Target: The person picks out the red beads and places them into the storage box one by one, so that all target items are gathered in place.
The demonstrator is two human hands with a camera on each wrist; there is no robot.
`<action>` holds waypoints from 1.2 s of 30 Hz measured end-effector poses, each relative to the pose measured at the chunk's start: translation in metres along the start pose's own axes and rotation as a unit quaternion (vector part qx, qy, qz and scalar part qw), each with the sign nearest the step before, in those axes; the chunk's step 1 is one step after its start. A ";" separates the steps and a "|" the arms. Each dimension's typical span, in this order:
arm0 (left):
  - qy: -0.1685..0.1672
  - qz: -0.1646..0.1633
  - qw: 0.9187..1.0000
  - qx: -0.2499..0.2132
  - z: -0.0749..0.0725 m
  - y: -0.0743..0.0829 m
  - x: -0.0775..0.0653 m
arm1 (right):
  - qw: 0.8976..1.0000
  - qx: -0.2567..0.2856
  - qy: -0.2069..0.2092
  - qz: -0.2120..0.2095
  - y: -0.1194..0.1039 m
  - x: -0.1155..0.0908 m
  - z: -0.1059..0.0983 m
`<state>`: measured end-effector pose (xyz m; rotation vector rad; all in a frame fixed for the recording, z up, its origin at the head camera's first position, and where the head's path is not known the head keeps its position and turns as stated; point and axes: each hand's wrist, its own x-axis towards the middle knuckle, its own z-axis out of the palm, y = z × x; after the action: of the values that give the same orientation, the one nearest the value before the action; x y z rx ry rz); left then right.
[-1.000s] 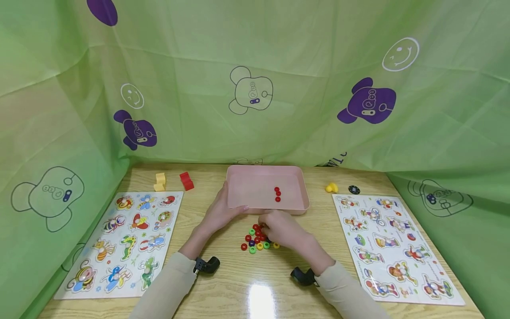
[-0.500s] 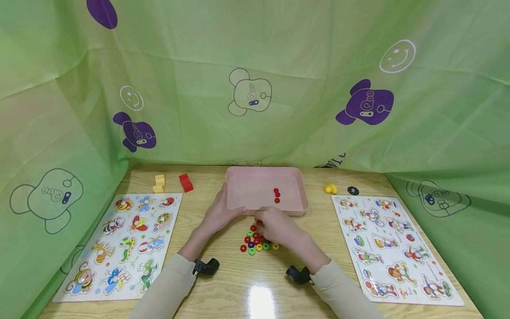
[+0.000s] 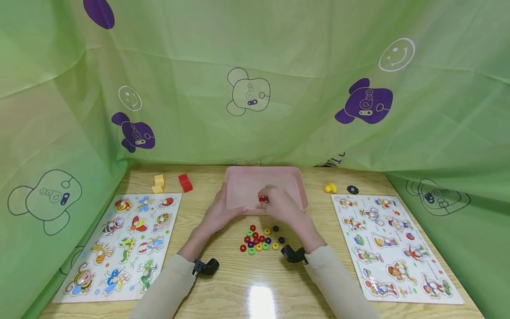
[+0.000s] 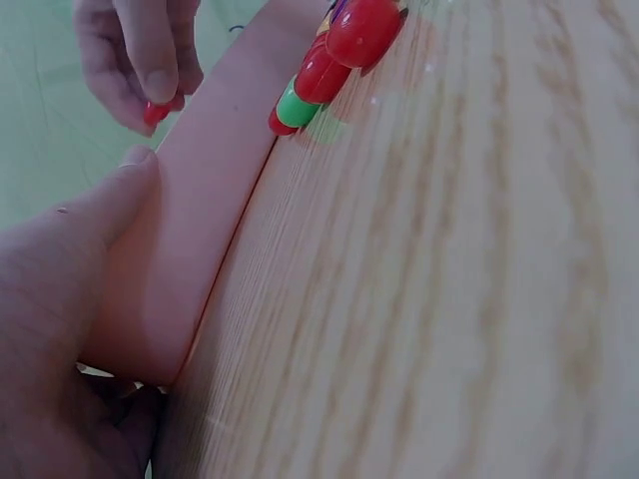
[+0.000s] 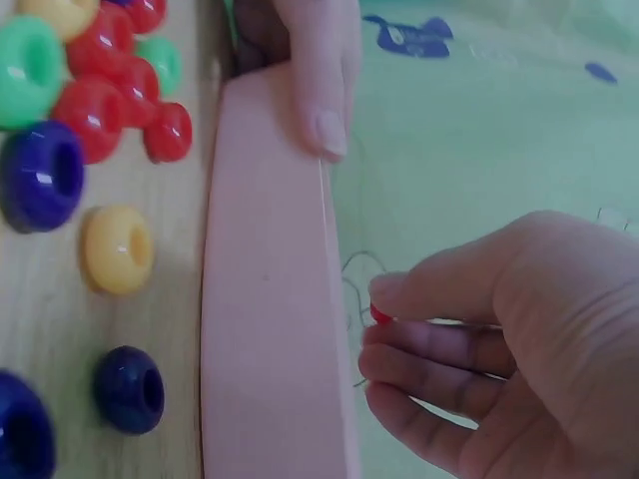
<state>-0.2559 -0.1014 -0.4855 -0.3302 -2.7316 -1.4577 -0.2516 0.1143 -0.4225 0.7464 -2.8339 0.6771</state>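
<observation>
Pinches a red bead between thumb and finger of the right hand; holds it over the tray, just past the near wall; bends the other right fingers loosely beside it; hides part of the tray's floor beneath that hand; grips the tray at its near left corner with the left hand, pressing the thumb along the near wall, just left of the right hand; has loose beads in red, green, yellow and dark purple on the table, nearer the body than the right hand and between both wrists; has a bug puzzle well left of the left hand, with yellow blocks and a red block beyond it; has a figure puzzle well right of the right hand, with a yellow toy and a black chip at its far edge.
</observation>
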 end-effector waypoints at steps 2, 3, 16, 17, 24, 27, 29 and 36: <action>0.003 0.003 1.000 0.001 0.000 -0.001 0.000 | 1.000 0.005 0.011 0.016 0.004 0.007 0.002; 0.004 0.006 1.000 -0.002 0.000 -0.001 0.000 | 1.000 0.003 0.015 0.027 0.007 0.010 0.003; -0.005 -0.018 1.000 0.019 0.003 0.000 0.000 | 0.994 -0.006 0.009 0.109 0.035 0.029 0.034; -0.004 -0.015 1.000 0.018 0.002 0.001 0.000 | 0.994 -0.004 0.009 0.111 0.035 0.030 0.033; -0.002 -0.023 1.000 0.019 0.001 0.000 0.000 | 0.995 -0.003 0.018 0.096 0.029 0.028 0.022; -0.001 -0.025 0.999 0.024 0.001 -0.001 0.001 | 0.997 -0.001 0.019 0.074 0.021 0.023 0.014; 0.000 -0.024 0.999 0.025 0.002 -0.001 0.001 | 0.998 -0.008 0.017 0.054 0.015 0.017 0.008; -0.001 -0.026 0.999 0.029 0.001 0.000 0.000 | 0.998 -0.058 0.002 -0.022 -0.007 -0.009 -0.009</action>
<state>-0.2564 -0.1010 -0.4861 -0.2605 -2.7980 -1.3876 -0.2397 0.1169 -0.4137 0.7837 -2.8149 0.5021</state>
